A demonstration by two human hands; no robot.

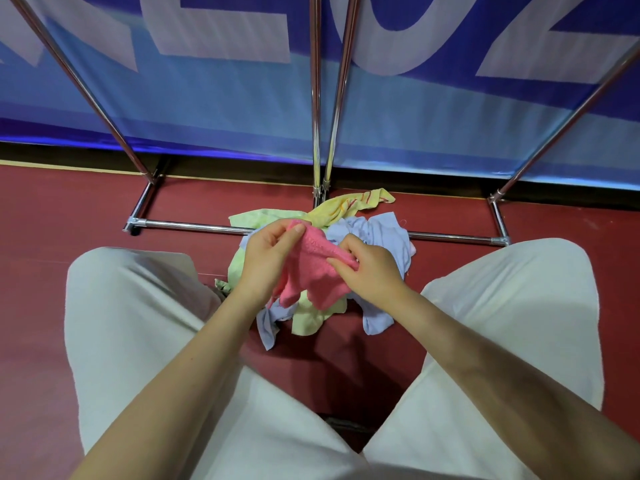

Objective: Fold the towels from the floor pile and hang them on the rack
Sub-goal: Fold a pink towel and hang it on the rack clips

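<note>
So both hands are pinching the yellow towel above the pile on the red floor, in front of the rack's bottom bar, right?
Not quite: the towel held is pink, not yellow. The head view shows the left hand and right hand pinching the pink towel above the pile on the red floor, in front of the rack's bottom bar. The yellow towel lies at the pile's far edge.

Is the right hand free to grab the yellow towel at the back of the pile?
Probably not yet: the right hand pinches the pink towel, as does the left hand. The yellow towel lies uncovered beyond them, so its path looks free once released.
</note>
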